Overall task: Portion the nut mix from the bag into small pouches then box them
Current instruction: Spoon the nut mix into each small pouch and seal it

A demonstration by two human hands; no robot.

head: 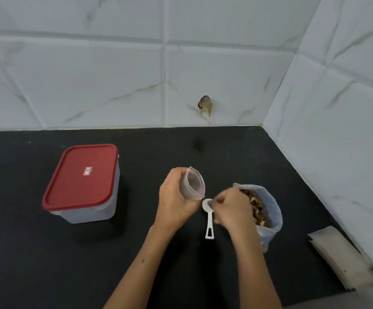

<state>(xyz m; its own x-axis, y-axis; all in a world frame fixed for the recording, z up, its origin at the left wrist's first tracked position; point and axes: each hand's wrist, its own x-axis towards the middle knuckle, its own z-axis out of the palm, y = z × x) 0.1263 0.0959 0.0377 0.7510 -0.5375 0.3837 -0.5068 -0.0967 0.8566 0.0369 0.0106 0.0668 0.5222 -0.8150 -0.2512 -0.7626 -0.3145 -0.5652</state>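
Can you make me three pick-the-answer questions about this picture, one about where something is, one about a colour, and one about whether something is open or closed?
1. Where is the clear plastic bag of brown nut mix?
A. right of the white plastic scoop
B. on the box
C. against the back wall

2. What colour is the lid of the clear rectangular plastic box?
A. blue
B. red
C. green

3. What is the mouth of the small clear pouch in the left hand like?
A. sealed flat
B. folded over
C. open

Answers: 1 A, the bag sits just right of the scoop on the black counter. 2 B, the lid is plainly red. 3 C, the pouch mouth gapes wide.
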